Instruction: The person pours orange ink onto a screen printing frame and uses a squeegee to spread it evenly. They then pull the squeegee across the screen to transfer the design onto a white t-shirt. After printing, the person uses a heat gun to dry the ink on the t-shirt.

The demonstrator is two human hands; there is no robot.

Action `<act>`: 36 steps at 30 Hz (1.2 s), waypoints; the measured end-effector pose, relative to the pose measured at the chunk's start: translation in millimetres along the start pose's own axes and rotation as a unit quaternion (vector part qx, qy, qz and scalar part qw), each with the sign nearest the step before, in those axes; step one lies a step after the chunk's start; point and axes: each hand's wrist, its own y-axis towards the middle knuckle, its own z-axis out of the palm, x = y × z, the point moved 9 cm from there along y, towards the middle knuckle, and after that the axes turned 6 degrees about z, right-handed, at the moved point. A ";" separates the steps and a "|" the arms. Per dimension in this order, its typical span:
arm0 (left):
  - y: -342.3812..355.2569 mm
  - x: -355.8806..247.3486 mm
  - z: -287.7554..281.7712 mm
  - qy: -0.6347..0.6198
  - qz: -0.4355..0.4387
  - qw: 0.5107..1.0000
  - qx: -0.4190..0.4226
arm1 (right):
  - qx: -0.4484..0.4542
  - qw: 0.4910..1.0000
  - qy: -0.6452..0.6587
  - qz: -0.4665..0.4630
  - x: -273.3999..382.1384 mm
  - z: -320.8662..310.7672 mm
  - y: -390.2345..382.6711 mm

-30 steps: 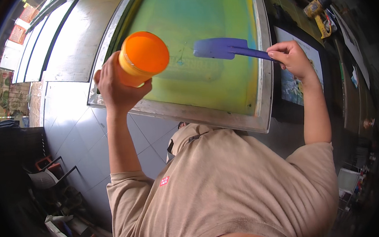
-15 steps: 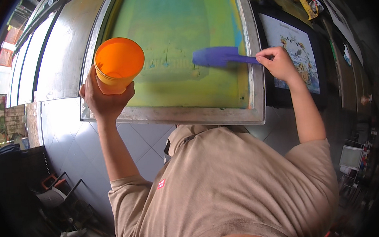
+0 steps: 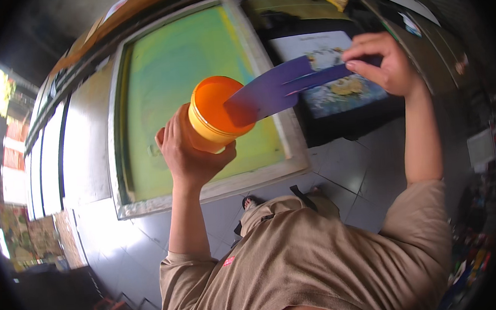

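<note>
spatula (image 3: 271, 91) moved to cup (image 3: 212, 110), in right hand (image 3: 388, 62), cup in left hand (image 3: 191, 155)

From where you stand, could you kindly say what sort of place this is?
Probably a screen-printing workshop: I see a framed green screen, a colourful printed picture on a black backing beside it, and a purple spatula.

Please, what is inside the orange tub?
Inside the orange tub, held in the left hand, orange wall shows. The blade of the purple spatula overlaps the mouth's right side, seemingly dipping in, and hides part of the interior. The bottom cannot be made out.
</note>
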 end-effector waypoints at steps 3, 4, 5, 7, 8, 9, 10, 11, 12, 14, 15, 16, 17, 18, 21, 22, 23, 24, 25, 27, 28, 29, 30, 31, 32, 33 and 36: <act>23.0 -87.7 37.7 -0.069 0.041 0.997 0.021 | -0.013 0.996 -0.078 -0.035 13.5 -47.3 -39.9; 26.9 -117.6 48.3 -0.093 0.044 0.994 0.032 | -0.008 0.996 -0.090 -0.022 16.1 -59.8 -52.2; 30.0 -151.2 72.1 -0.134 0.052 0.989 0.044 | 0.016 0.994 -0.097 0.036 7.5 -74.1 -69.9; 32.6 -209.8 113.6 -0.290 0.026 0.955 0.065 | -0.066 0.986 -0.124 -0.090 21.4 -113.0 -106.4; 33.9 -240.6 137.7 -0.397 -0.001 0.914 0.082 | -0.074 0.987 -0.125 -0.068 2.6 -134.9 -131.7; 33.7 -270.1 161.4 -0.492 -0.029 0.864 0.105 | -0.117 0.985 -0.118 -0.041 -6.9 -159.7 -159.3; 33.1 -300.4 189.0 -0.537 -0.001 0.835 0.120 | -0.163 0.980 -0.116 -0.007 -15.0 -190.5 -193.8; 36.4 -331.5 211.5 -0.553 0.005 0.823 0.128 | -0.233 0.962 -0.141 -0.015 -29.0 -222.4 -231.5; 36.6 -361.5 233.5 -0.567 0.003 0.813 0.135 | -0.298 0.941 -0.161 -0.022 -44.6 -250.9 -267.2; 35.1 -426.9 281.7 -0.611 -0.011 0.777 0.149 | -0.466 0.874 0.088 0.110 -128.3 -287.8 -380.2; 31.9 -453.1 310.2 -0.650 -0.011 0.740 0.174 | -0.491 0.845 0.138 0.160 -154.6 -298.2 -425.4; 34.3 -486.5 329.3 -0.641 -0.007 0.743 0.193 | -0.490 0.827 0.132 0.240 -185.4 -300.6 -469.7; 35.7 -516.2 346.4 -0.652 0.004 0.728 0.213 | -0.490 0.803 0.133 0.314 -218.3 -299.4 -513.8; 31.6 -537.9 365.3 -0.643 -0.002 0.727 0.239 | -0.445 0.788 0.085 0.417 -248.4 -284.7 -556.5; 26.0 -620.1 444.8 -0.617 0.024 0.738 0.272 | -0.322 0.726 -0.101 0.599 -340.0 -266.3 -709.8; 23.9 -649.4 470.1 -0.627 0.044 0.724 0.284 | -0.248 0.717 -0.112 0.642 -370.2 -247.5 -769.8; 22.6 -677.1 491.6 -0.637 0.058 0.712 0.291 | -0.087 0.648 -0.139 0.744 -401.7 -225.1 -832.3; 21.7 -706.2 511.7 -0.632 0.061 0.711 0.304 | -0.048 0.538 -0.133 0.831 -419.0 -202.4 -914.1; 23.1 -750.0 533.4 -0.633 0.064 0.706 0.312 | -0.010 0.486 -0.124 0.865 -430.4 -182.1 -998.1; 15.4 -821.9 577.9 -0.629 0.051 0.697 0.341 | 0.074 0.443 -0.053 0.892 -412.1 -88.4 -1140.9; 16.6 -866.7 595.0 -0.634 0.040 0.694 0.339 | 0.115 0.439 -0.012 0.891 -392.7 -51.5 -1188.9; 20.2 -906.0 611.5 -0.630 0.033 0.695 0.345 | 0.139 0.436 0.042 0.888 -364.7 -6.9 -1220.2; 17.2 -948.3 631.9 -0.601 0.062 0.713 0.356 | 0.137 0.404 0.100 0.899 -332.7 33.2 -1252.9; 13.0 -992.1 650.5 -0.582 0.084 0.712 0.384 | 0.098 0.357 0.157 0.916 -302.8 56.5 -1272.7; 7.7 -1041.5 668.2 -0.564 0.107 0.708 0.411 | 0.046 0.302 0.205 0.930 -273.6 73.4 -1290.0; 0.9 -1085.2 684.7 -0.545 0.127 0.705 0.435 | -0.007 0.247 0.242 0.938 -248.6 83.4 -1299.4; -16.0 -1232.4 721.3 -0.559 0.201 0.681 0.427 | -0.148 0.112 0.303 0.935 -210.1 85.1 -1316.1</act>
